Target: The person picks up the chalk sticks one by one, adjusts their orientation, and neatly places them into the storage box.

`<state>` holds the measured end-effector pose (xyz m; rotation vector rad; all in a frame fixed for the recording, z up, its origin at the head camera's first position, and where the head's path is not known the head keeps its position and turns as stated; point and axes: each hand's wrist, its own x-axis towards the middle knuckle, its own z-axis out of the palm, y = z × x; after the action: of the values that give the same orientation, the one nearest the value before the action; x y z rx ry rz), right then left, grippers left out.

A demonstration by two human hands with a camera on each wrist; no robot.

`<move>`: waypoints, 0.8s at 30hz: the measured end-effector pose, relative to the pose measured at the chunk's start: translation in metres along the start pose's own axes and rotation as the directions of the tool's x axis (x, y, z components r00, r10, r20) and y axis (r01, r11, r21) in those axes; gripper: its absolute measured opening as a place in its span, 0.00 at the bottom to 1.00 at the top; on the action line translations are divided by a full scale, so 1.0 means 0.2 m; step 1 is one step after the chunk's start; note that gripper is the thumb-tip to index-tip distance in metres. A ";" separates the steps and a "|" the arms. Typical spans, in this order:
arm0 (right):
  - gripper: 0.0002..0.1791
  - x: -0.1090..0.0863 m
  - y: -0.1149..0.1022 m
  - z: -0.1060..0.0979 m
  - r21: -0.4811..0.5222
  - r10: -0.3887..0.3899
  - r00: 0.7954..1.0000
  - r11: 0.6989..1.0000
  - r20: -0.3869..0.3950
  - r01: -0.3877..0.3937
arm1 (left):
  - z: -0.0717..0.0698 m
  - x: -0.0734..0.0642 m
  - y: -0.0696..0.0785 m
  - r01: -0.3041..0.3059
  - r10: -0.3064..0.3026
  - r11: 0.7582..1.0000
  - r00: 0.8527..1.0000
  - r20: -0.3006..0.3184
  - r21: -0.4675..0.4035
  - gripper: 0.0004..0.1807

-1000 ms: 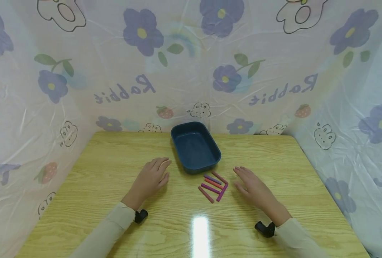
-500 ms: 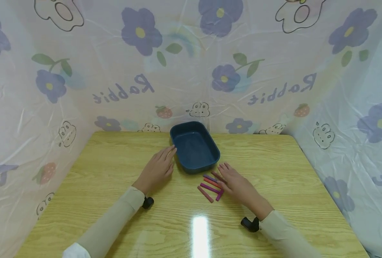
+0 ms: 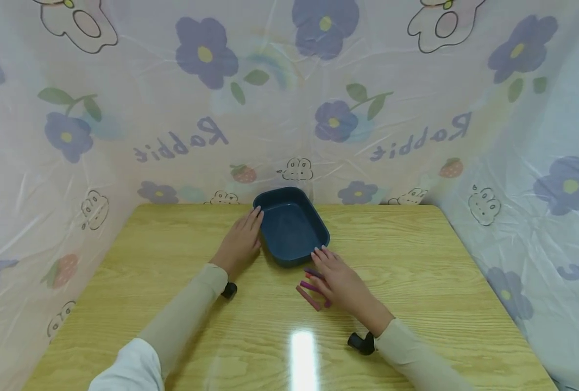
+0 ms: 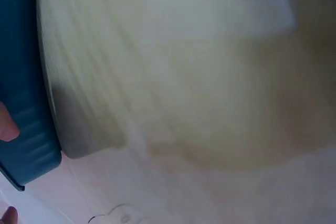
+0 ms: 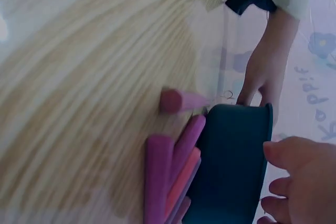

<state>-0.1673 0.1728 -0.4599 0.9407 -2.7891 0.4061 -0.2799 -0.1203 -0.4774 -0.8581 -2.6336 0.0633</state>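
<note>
A dark blue rectangular bin [image 3: 291, 231] stands at the back middle of the wooden table. My left hand [image 3: 240, 241] lies along its left side with the fingers extended at the rim; a fingertip [image 4: 7, 123] shows against the outer wall in the left wrist view. My right hand [image 3: 342, 285] reaches to the near right corner, fingertips at the rim. Several short, crayon-like sticks [image 3: 308, 298] in pink, purple and orange lie partly hidden below that hand. In the right wrist view they lie beside the bin, a magenta stick [image 5: 158, 177] in front.
A patterned curtain [image 3: 289, 108] with flowers and rabbits hangs behind the table [image 3: 392, 233] and at both sides. A black wrist camera [image 3: 361, 343] sits at the right wrist, another [image 3: 229, 290] at the left. Light glares off the table's near middle.
Both hands have moved in toward the bin, the left forward to its left side, the right leftward over the sticks to its near corner. The bin and sticks look unmoved; the head view shifts slightly.
</note>
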 end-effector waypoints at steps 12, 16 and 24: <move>0.32 0.05 -0.10 0.04 -0.137 0.041 0.999 0.990 0.016 -0.039 | 0.03 0.10 -0.01 0.049 -0.040 0.996 0.991 0.126 -0.072 0.31; 0.33 0.06 -0.13 0.04 -0.134 0.087 0.996 0.987 0.018 -0.084 | 0.01 0.11 -0.01 0.043 -0.033 0.997 0.986 0.161 -0.058 0.31; 0.32 0.09 -0.18 0.02 -0.145 0.144 0.990 0.979 -0.009 -0.144 | -0.01 0.12 0.00 0.013 -0.012 1.000 0.984 0.178 -0.005 0.36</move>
<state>-0.1600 0.1338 -0.4516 0.7107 -2.8520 0.2166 -0.2980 -0.1066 -0.4678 -0.8743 -2.8057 0.1350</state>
